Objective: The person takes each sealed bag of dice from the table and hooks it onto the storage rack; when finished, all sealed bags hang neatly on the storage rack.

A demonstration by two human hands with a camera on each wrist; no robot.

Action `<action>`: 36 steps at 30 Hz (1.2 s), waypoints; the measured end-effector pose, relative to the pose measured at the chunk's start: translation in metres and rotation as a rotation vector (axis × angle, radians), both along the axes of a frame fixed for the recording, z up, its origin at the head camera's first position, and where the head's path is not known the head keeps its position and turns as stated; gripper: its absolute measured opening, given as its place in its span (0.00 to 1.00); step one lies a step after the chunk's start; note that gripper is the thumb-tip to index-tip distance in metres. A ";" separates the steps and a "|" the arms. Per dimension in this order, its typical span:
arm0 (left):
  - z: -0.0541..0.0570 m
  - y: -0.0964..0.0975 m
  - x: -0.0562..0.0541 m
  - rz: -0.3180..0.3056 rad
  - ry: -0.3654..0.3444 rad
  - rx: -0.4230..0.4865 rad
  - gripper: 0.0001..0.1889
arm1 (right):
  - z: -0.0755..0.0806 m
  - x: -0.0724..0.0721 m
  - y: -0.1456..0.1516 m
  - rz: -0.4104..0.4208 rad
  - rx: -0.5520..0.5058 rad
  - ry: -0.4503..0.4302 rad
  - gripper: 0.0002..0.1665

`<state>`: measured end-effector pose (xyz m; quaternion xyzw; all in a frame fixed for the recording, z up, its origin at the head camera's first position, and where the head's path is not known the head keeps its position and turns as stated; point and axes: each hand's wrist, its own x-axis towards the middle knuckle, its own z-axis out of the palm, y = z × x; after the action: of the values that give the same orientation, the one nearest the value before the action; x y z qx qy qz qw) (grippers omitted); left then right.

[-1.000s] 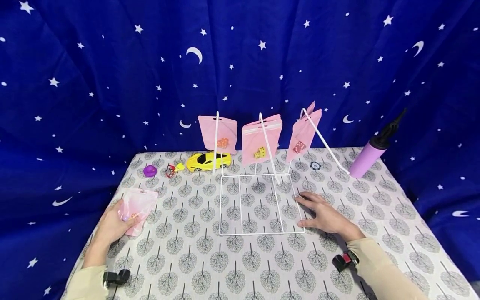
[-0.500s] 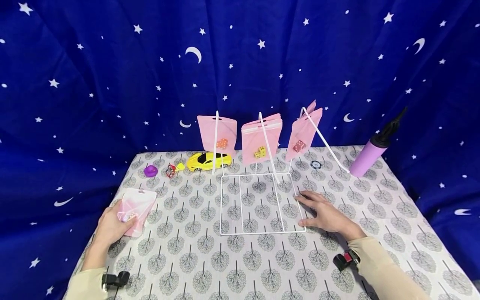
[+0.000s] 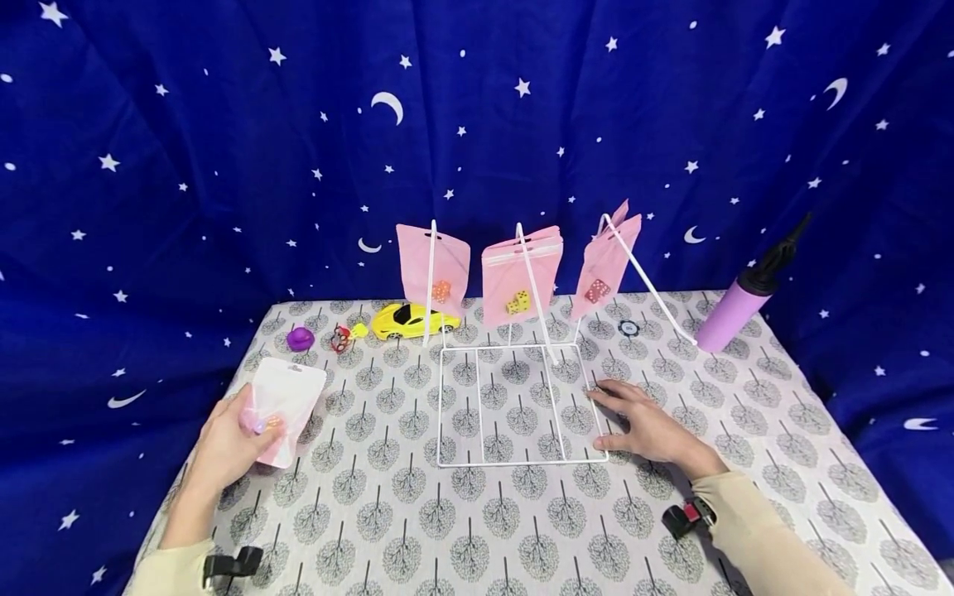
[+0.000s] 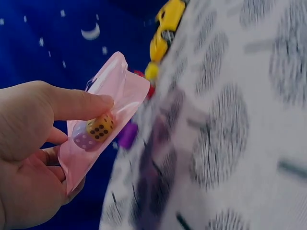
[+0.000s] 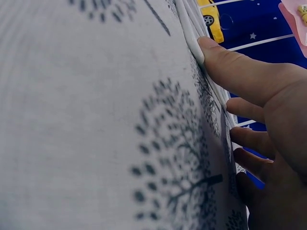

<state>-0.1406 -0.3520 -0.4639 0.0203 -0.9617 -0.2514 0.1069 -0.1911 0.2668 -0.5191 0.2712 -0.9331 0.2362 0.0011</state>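
My left hand (image 3: 227, 437) pinches a pink zip bag (image 3: 292, 396) between thumb and fingers at the left of the table. Through its side, the left wrist view shows a yellow-orange die (image 4: 100, 127) and a purple die (image 4: 84, 139). The bag is raised, casting a shadow on the cloth. My right hand (image 3: 647, 424) rests at the right side of a white wire rack (image 3: 522, 465), its thumb (image 5: 228, 60) against the frame's near corner and its fingers spread along the side wire. Pink bags with dice hang on the rack's arms: orange (image 3: 411, 257), yellow (image 3: 501, 285) and red (image 3: 607, 263).
Behind the rack's left arm is a yellow toy car (image 3: 406, 321). Left of it lie a small red and yellow item (image 3: 341, 338) and a purple object (image 3: 301, 338). A purple hand pump (image 3: 734, 314) stands at the right; a round chip (image 3: 628, 329) lies nearby.
My left hand has raised the pink bag slightly and shifted it right, so it now faces up more. My right hand stays at the rack's side.
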 end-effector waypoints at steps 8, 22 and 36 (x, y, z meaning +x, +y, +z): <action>0.025 0.046 0.013 -0.098 0.048 0.040 0.49 | -0.002 0.000 -0.001 0.011 -0.014 0.041 0.50; 0.050 0.122 0.047 -0.294 0.200 0.156 0.49 | -0.001 0.000 0.000 0.007 -0.005 0.032 0.50; 0.079 0.174 0.080 -0.454 0.498 0.221 0.53 | -0.003 0.000 0.000 -0.007 -0.019 -0.017 0.50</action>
<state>-0.0601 -0.1779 -0.3854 -0.2443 -0.8532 -0.3684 0.2769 -0.1913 0.2669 -0.5218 0.2662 -0.9317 0.2472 -0.0033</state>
